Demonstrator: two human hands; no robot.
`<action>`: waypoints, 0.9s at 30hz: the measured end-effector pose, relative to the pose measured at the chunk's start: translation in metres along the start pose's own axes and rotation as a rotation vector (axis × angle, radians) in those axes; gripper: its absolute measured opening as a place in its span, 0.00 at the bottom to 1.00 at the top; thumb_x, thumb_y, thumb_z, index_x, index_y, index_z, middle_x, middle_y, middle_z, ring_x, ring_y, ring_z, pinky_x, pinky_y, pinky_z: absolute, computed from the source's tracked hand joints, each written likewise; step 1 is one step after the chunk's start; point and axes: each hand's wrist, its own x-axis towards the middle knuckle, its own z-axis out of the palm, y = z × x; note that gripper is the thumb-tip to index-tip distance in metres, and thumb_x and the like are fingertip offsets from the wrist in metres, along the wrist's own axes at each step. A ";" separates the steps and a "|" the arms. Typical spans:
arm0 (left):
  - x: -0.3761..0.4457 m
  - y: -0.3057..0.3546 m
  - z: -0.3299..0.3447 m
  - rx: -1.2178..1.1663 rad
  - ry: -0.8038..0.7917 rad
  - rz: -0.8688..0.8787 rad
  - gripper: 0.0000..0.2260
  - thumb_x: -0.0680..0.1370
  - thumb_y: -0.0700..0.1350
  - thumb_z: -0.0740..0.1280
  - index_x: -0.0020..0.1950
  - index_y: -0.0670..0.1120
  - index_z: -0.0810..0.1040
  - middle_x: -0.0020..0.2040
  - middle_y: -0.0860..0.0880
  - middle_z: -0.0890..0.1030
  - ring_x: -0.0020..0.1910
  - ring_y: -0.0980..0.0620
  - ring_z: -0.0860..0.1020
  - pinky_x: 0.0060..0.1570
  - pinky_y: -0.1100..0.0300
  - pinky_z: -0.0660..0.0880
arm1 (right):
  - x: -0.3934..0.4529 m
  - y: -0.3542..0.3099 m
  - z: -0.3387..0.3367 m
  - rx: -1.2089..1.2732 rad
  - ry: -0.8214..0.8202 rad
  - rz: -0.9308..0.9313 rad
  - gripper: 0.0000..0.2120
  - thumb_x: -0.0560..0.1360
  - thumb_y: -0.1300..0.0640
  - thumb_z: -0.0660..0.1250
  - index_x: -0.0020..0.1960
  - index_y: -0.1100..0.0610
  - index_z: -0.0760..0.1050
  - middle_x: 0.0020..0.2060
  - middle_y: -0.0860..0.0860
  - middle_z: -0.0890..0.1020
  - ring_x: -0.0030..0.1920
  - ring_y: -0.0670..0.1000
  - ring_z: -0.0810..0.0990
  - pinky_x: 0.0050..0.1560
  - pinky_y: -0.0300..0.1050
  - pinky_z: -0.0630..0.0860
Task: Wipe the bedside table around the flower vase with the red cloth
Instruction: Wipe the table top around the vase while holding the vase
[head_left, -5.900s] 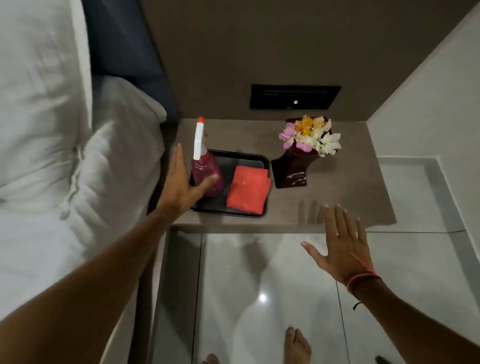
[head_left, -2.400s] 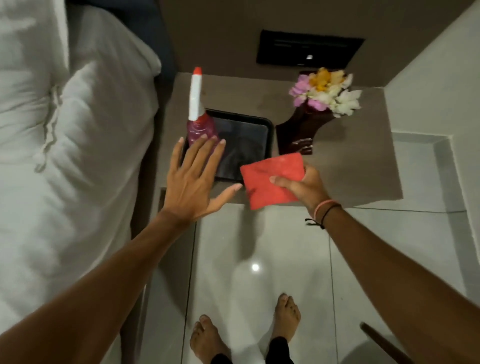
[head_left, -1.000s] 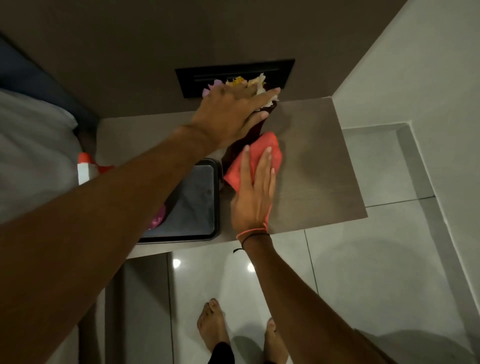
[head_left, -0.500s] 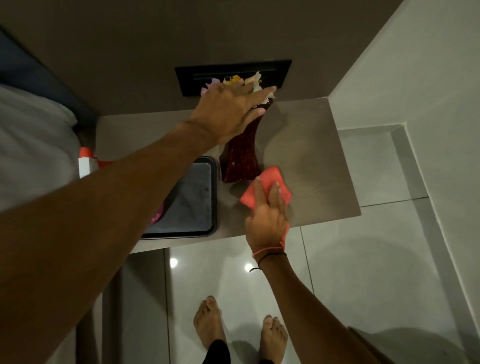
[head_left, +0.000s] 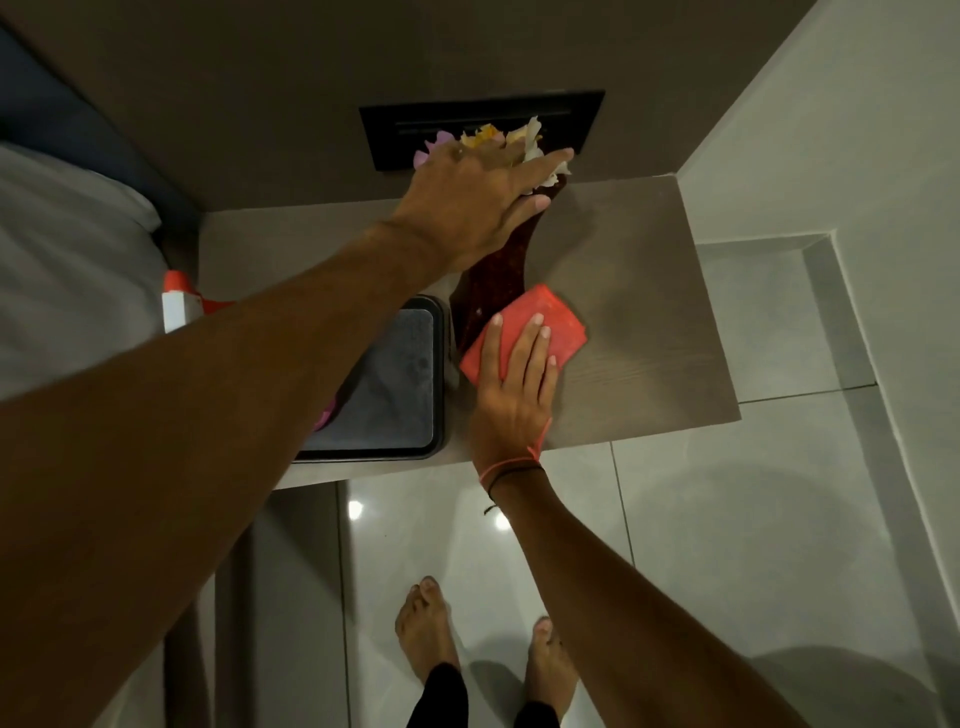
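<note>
Here the main risk was the vase (head_left: 493, 270). It stood tall and narrow on the desk (head_left: 634, 291), and it appeared to lean, though the wide lens may have caused that. The left hand (head_left: 478, 202) lay over its top among the flowers (head_left: 488, 136), fingers extended; whether it truly gripped the neck I could not tell. If that hold was only a light rest, a push from the cloth (head_left: 540, 325) against the base could probably tip it toward the tray (head_left: 384, 379) or the wall. The right hand (head_left: 514, 395) pressed flat on the cloth, fingers spread and together pinning it down, with the cloth's left edge touching or just beside the vase foot. A hard sweep there would likely bump the vase. The flowers could also be crushed or shed petals under the left palm. A sprayer (head_left: 176, 304) stood at the far left, mostly hidden behind the left forearm, and that arm might knock it if it swung back carelessly.

The cloth looked bright red, folded into a rough square, thin and soft, with the far corner free beyond the fingertips. It lay on the desk right of the tray, in front of the vase.
</note>
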 end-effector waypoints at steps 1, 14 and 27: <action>-0.001 0.000 0.000 0.002 0.005 0.001 0.32 0.80 0.60 0.42 0.81 0.52 0.62 0.76 0.38 0.72 0.74 0.37 0.72 0.67 0.36 0.73 | -0.007 0.006 0.003 -0.035 -0.014 -0.030 0.28 0.82 0.50 0.62 0.79 0.55 0.62 0.76 0.65 0.66 0.76 0.66 0.64 0.71 0.64 0.69; -0.004 0.004 0.004 0.026 0.026 -0.003 0.30 0.81 0.59 0.45 0.81 0.51 0.63 0.74 0.39 0.75 0.71 0.37 0.74 0.63 0.37 0.75 | -0.019 0.004 -0.056 0.469 0.097 0.217 0.31 0.76 0.65 0.54 0.79 0.60 0.58 0.79 0.61 0.60 0.80 0.61 0.58 0.79 0.49 0.56; 0.003 -0.001 0.003 0.030 0.030 -0.014 0.23 0.87 0.54 0.54 0.82 0.53 0.59 0.76 0.40 0.71 0.72 0.38 0.72 0.64 0.39 0.73 | -0.028 -0.017 0.005 0.133 -0.090 -0.142 0.25 0.83 0.50 0.52 0.78 0.55 0.64 0.78 0.61 0.64 0.78 0.62 0.62 0.75 0.64 0.63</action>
